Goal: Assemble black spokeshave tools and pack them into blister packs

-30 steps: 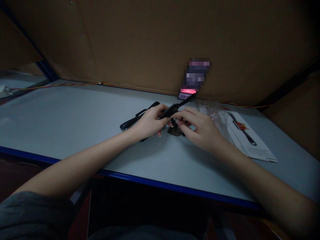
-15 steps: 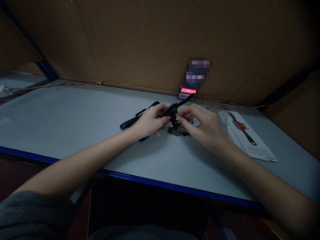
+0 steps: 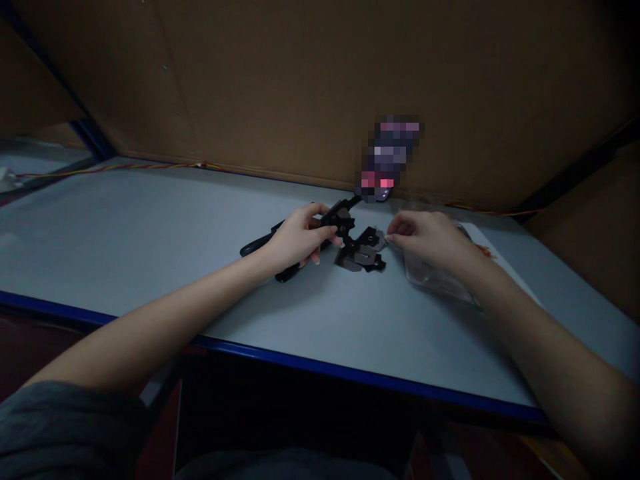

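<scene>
Blue edging (image 3: pixel 310 362), running along the near side of a pale grey desk (image 3: pixel 150 227). Black rounded handle end (image 3: pixel 287 274), one, low beside the left wrist; whether it belongs to the held piece cannot be told, the hand covering the join. Cluster of small black and grey flat plates (image 3: pixel 367 259), several, overlapping on the desk between the hands; thin and stiff by their look, probably light, apt to slide over one another, edges possibly sharp; best taken singly by the flat faces. Left hand (image 3: pixel 303 241), one, closed around a slim black bar-like piece (image 3: pixel 337 212), which slants up and away past the fingers, just behind the plates; judged rigid, light and fairly smooth, likely to swivel under a fingertip pinch, so best held at mid-length, as here. Right hand (image 3: pixel 417 233), one, fingertips drawn together just beside the outermost grey plate (image 3: pixel 381 239); whether anything is pinched there cannot be told. Clear plastic bag (image 3: pixel 433 280), one, limp, lying beneath the right hand and wrist. White printed card (image 3: pixel 515 270), partly hidden by the right forearm. Black handled tool (image 3: pixel 256 247), one, lying behind the left hand and partly covered by it. Phone (image 3: pixel 390 157), one, screen lit and blurred, leaning at the back. Red and yellow cable (image 3: pixel 150 169), along the rear edge. Brown cardboard panel (image 3: pixel 275 87), forming the back wall.
</scene>
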A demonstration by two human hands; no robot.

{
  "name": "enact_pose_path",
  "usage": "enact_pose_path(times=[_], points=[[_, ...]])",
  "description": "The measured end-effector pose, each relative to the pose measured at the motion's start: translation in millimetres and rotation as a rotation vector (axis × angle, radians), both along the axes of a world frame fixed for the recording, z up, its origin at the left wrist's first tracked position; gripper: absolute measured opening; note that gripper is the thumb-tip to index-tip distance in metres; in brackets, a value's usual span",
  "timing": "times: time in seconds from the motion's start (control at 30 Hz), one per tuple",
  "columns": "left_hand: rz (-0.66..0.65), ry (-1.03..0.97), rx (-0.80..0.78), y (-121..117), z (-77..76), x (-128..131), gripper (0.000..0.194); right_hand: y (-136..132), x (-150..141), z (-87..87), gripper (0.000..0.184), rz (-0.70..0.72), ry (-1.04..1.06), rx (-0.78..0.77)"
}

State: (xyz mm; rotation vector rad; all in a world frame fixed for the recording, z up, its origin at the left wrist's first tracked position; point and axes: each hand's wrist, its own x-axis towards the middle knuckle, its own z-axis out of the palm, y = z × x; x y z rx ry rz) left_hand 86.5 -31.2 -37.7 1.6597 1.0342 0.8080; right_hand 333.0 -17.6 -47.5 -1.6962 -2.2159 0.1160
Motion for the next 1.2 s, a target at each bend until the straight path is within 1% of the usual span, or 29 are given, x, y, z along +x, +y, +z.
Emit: enact_pose_path(times=[0.1, 0.2, 0.27, 0.33, 0.37, 0.43, 0.5, 0.53, 0.6, 0.67, 0.8, 0.9, 1.03, 1.13, 1.2], points=[[-0.003, -0.013, -0.005, 0.3, 0.4, 0.6, 0.014, 1.1, 0.5, -2.2, 0.01, 0.012, -0.077, 0.01], [-0.003, -0.006, -0.006, 0.4, 0.2, 0.8, 0.014, 0.2, -0.1, -0.7, 0.013, 0.023, -0.142, 0.043], [-0.002, -0.001, -0.008, -0.2, 0.1, 1.2, 0.015, -3.1, -4.4, 2.4, 0.015, 0.037, -0.112, 0.103], [-0.006, -0.006, -0.013, -1.9, 0.6, 2.0, 0.015, -9.1, -13.9, 5.5, 0.02, 0.065, 0.056, 0.114], [-0.012, -0.013, -0.015, -3.2, 1.1, 2.6, 0.015, -12.8, -20.5, 6.4, 0.024, 0.089, 0.186, 0.074], [-0.033, -0.03, -0.019, -6.6, 2.7, 3.9, 0.015, -20.2, -34.9, 5.8, 0.032, 0.16, 0.462, -0.092], [-0.053, -0.035, -0.025, -10.4, 4.8, 5.0, 0.015, -25.8, -47.3, 2.7, 0.035, 0.226, 0.66, -0.243], [-0.061, -0.033, -0.025, -12.0, 5.7, 5.3, 0.015, -27.5, -51.5, 0.8, 0.034, 0.238, 0.732, -0.284], [-0.08, -0.025, -0.023, -14.0, 6.8, 5.5, 0.016, -28.8, -54.7, -1.4, 0.031, 0.232, 0.825, -0.312], [-0.107, -0.024, -0.018, -13.9, 6.3, 4.9, 0.018, -28.7, -52.7, -0.4, 0.028, 0.222, 0.86, -0.325], [-0.163, -0.053, 0.0, -10.5, 3.0, 3.6, 0.02, -28.3, -45.0, 7.7, 0.021, 0.218, 0.892, -0.373], [-0.177, -0.071, -0.008, -10.0, 2.8, 4.0, 0.022, -28.3, -42.3, 10.9, 0.016, 0.204, 0.955, -0.386], [-0.151, -0.078, -0.054, -11.2, 6.0, 5.5, 0.017, -28.8, -41.2, 11.7, 0.014, 0.151, 1.001, -0.393], [-0.098, -0.088, -0.071, -9.4, 7.1, 4.6, 0.016, -30.4, -40.8, 13.5, 0.017, 0.159, 0.941, -0.406], [-0.086, -0.095, -0.089, -7.1, 6.7, 3.0, 0.016, -31.5, -40.9, 14.9, 0.021, 0.181, 0.9, -0.409]])
